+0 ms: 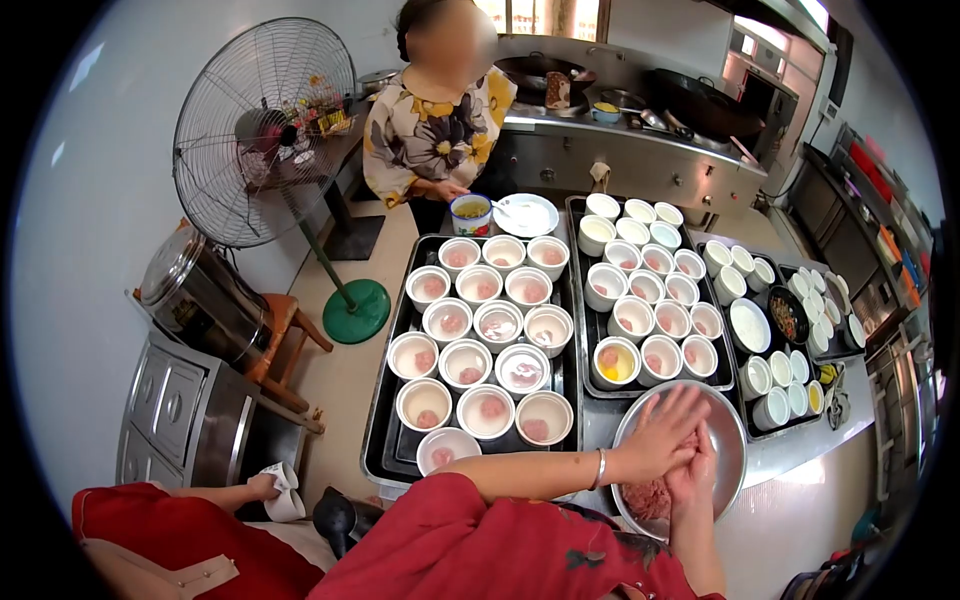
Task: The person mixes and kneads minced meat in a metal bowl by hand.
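Observation:
My left hand (662,440), a silver bangle at its wrist, lies with its fingers stretched across my right hand (692,472). The palms are pressed together above a metal bowl (733,440). Whatever is between them is hidden. Raw minced meat (648,498) lies in the bowl under my hands. Left of the bowl, a black tray (383,440) holds rows of white cups (486,410), each with a lump of pink meat. Behind the bowl stands a second black tray (600,392) of similar cups. One of its front cups (616,362) also holds something yellow.
Across the table a person (440,140) holds an enamel mug (470,213) beside a white plate (527,214). At lower left another person's hand (262,487) grips white cups (285,503). More trays with cups and a dark pan (787,314) stand right. A fan (265,130) stands left.

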Available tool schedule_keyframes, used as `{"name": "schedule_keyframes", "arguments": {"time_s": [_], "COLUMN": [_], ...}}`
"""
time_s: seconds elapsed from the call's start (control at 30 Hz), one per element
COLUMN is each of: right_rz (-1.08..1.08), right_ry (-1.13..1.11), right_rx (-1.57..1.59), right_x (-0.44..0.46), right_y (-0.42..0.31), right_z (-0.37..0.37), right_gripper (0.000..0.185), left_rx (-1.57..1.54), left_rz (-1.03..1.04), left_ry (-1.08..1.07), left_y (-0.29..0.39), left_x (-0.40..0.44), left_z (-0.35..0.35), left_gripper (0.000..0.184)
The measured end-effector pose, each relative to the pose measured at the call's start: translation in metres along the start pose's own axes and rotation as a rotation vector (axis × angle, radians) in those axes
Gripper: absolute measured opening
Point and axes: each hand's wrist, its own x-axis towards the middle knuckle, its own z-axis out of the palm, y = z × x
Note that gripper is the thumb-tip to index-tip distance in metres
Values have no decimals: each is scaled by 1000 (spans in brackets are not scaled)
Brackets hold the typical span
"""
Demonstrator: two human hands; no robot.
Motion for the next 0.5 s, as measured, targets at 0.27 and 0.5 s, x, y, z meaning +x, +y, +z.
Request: {"name": "schedule_keyframes", "arguments": {"time_s": [0.27,0.5], "right_rz": [-609,-269], "right_ry": [-232,196], "right_rx": [-1668,-1469], "right_x": [12,24], "right_y": [11,-63], "right_z": [5,-61], "right_gripper": [40,31], "left_rx": [-1627,-1455], "left_rz": [-1080,-923], "left_ry": [172,206], "left_y": [-30,-25], "left_x": [-2,1], "left_z": [3,-60], "left_gripper": [37,18]}}
